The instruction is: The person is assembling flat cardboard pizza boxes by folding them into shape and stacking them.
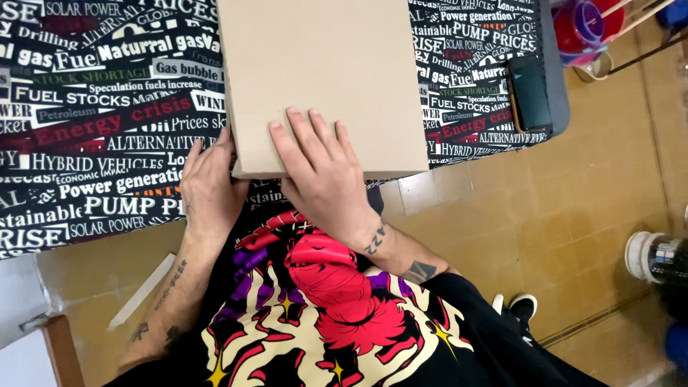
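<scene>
On the surface (93,107) with its printed black cloth, we press our right hand (320,172) flat, fingers spread, on the brown cardboard sheet (322,72). Our left hand (211,183) grips its near-left edge, fingers curled. Well to the right lies a dark phone (529,93).

The cardboard box (322,79) runs off the top edge, and its near corner hides the left hand (210,188) fingertips.

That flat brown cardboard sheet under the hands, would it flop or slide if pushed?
The cardboard sheet lies flat with straight edges, so it is probably stiff. It looks thin, so likely light. Its near edge overhangs the cloth-covered table, so a push might slide it; the right hand presses it down.
</scene>
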